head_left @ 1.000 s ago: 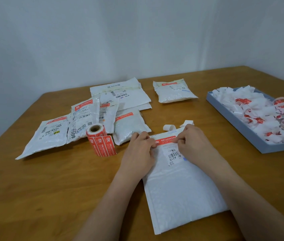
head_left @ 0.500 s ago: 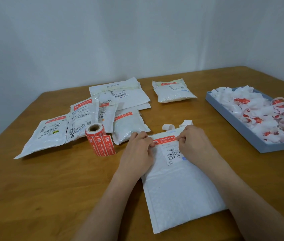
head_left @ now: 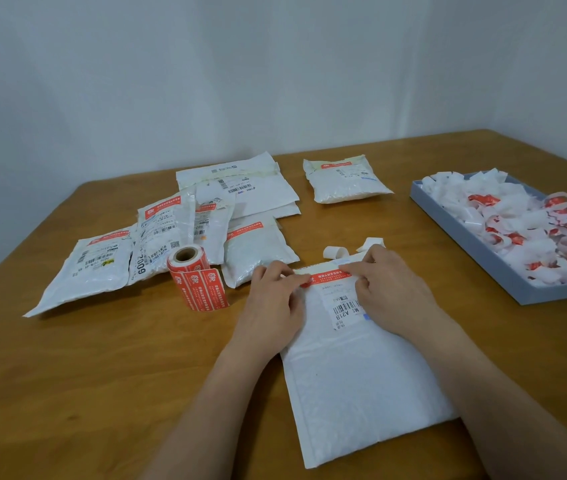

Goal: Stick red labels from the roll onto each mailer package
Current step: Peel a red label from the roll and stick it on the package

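Several mailers [head_left: 240, 216] at ten o'clock are already showing red labels, while left hand [head_left: 271, 303] and right hand [head_left: 387, 289], fingers bent, are pressing a red label [head_left: 330, 277] onto the bubble mailer [head_left: 361, 382].

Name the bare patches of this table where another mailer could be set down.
Bare wood lies left of the left hand, below the label roll, and between the right hand and the blue tray. The mailer pile behind the roll is crowded.

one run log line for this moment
step: pressing red label onto bubble mailer | left hand: on label | right hand: on label | roll: standing left
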`<state>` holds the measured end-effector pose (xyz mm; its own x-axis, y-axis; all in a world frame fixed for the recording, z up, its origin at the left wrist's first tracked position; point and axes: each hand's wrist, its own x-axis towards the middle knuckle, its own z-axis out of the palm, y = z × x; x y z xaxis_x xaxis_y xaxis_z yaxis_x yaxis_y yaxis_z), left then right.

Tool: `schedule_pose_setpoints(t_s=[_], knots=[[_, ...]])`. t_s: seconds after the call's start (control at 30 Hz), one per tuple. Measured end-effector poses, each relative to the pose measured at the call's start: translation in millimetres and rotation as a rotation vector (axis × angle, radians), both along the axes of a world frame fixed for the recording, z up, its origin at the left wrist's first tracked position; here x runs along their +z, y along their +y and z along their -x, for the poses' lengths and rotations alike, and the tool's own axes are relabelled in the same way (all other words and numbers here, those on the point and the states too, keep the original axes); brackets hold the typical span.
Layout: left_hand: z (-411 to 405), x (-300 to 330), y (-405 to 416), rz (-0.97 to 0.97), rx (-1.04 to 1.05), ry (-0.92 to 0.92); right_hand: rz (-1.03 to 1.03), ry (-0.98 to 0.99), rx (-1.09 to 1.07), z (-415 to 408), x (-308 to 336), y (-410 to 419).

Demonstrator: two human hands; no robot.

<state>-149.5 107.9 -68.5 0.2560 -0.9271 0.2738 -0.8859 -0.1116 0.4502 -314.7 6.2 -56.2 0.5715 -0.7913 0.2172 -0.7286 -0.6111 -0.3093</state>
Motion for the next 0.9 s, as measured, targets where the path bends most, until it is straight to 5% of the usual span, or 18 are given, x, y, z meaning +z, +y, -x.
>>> schedule_pose_setpoints(t_s=[0.53, 0.73, 0.9], knots=[[13, 10, 1, 0.004, 0.097, -0.062, 0.003, -0.02, -0.067, -5, 5, 2], [15, 30, 13, -0.092, 0.126, 0.169, -0.26, -0.244, -0.046, 17, 17, 4], [18, 37, 28, -0.084, 0.275, 0.342, -0.217, -0.169, -0.283, 40, 23, 12]])
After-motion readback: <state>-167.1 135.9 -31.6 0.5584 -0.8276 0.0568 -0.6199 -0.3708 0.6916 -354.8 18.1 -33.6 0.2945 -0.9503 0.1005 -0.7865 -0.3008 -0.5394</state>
